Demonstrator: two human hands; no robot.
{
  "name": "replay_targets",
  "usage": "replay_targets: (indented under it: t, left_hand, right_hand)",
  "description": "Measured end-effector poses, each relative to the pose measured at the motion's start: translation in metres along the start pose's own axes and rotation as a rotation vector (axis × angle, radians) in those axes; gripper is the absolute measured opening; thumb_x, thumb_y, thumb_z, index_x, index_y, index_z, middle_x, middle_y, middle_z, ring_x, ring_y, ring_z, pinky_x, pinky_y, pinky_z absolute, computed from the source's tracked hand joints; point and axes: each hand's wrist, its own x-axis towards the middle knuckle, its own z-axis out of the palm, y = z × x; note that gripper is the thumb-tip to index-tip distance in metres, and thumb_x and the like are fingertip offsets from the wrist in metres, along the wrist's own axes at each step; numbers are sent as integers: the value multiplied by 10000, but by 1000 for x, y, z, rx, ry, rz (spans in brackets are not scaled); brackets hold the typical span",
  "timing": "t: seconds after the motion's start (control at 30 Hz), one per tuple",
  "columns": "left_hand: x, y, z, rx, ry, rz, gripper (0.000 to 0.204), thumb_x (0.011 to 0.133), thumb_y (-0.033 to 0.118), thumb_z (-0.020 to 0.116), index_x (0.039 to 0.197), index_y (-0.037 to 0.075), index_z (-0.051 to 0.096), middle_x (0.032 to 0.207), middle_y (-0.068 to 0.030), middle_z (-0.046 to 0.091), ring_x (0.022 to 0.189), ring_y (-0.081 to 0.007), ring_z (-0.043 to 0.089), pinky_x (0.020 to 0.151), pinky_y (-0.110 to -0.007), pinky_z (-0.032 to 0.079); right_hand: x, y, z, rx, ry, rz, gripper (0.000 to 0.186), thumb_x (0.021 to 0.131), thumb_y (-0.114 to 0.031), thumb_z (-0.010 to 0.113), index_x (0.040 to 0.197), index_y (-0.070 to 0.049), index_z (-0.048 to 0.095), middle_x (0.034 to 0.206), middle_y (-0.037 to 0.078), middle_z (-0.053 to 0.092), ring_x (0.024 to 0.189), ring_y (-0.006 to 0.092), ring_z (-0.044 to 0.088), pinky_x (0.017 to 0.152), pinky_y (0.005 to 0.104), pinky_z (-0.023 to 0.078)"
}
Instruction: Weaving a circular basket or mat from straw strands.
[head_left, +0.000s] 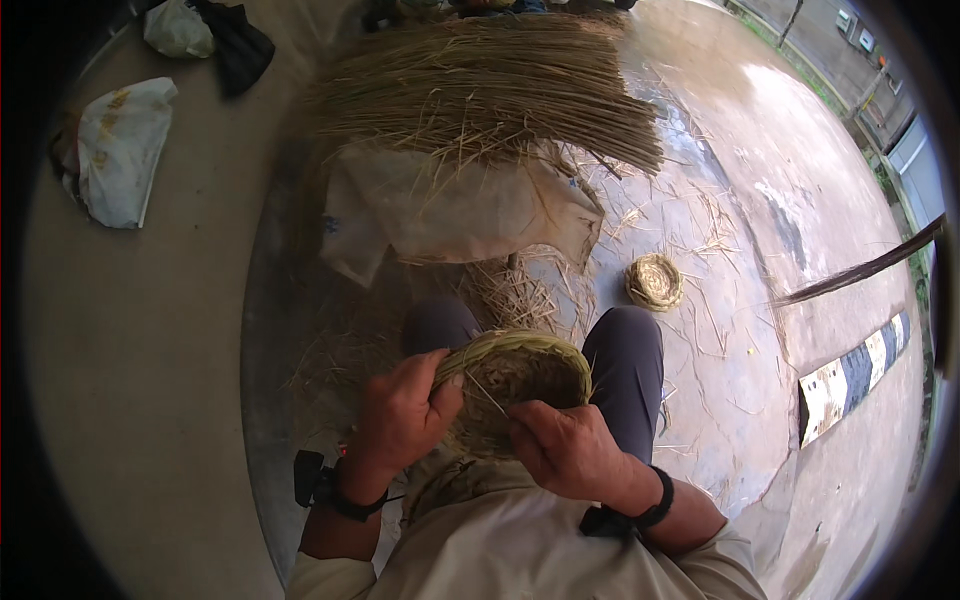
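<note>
A round woven straw basket (531, 343) rests in my lap between my knees, its opening tilted up toward me. At its left rim my left hand (408, 405) is closed, with the thumb pressed against the weave. My right hand (568, 447) is closed in a pinch at the near right side of the basket. A thin straw strand (487, 393) runs across the opening from the left rim to the right fingertips. Part of the basket's near wall is hidden behind my right hand.
Ahead of my knees lies a large bundle of dry straw stalks (490, 85) above a pale sack cloth (450, 205). A small straw basket (654, 282) sits on the floor to the right, among scattered stalks. White bags (125, 150) lie far left; a black-and-white striped strip (855, 375) lies right.
</note>
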Motion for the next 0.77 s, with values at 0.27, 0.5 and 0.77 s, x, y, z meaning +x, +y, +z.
replay_targets:
  t: [0.27, 0.5, 0.77]
  left_hand:
    - [4, 10, 7, 219, 3, 111, 299, 877, 114, 744, 1145, -5, 688, 855, -155, 695, 713, -339, 719, 606, -429, 567]
    - [1, 18, 9, 268, -72, 342, 418, 826, 153, 797, 1184, -25, 674, 797, -73, 626, 644, -237, 658, 557, -379, 527]
    - [16, 9, -7, 263, -91, 573, 463, 883, 234, 794, 1260, -7, 675, 842, -48, 601, 641, -193, 612, 557, -352, 511]
  right_hand:
    - [1, -3, -1, 139, 83, 73, 146, 910, -76, 701, 1035, -17, 654, 725, 146, 644, 619, 366, 680, 552, 439, 549]
    - [8, 14, 7, 52, 93, -72, 202, 880, -52, 720, 1068, 1, 668, 983, 181, 690, 856, 382, 714, 727, 454, 570]
    - [-7, 43, 7, 25, 1, -219, 350, 895, -85, 741, 1230, 6, 697, 1233, 216, 678, 1199, 443, 626, 1087, 546, 458]
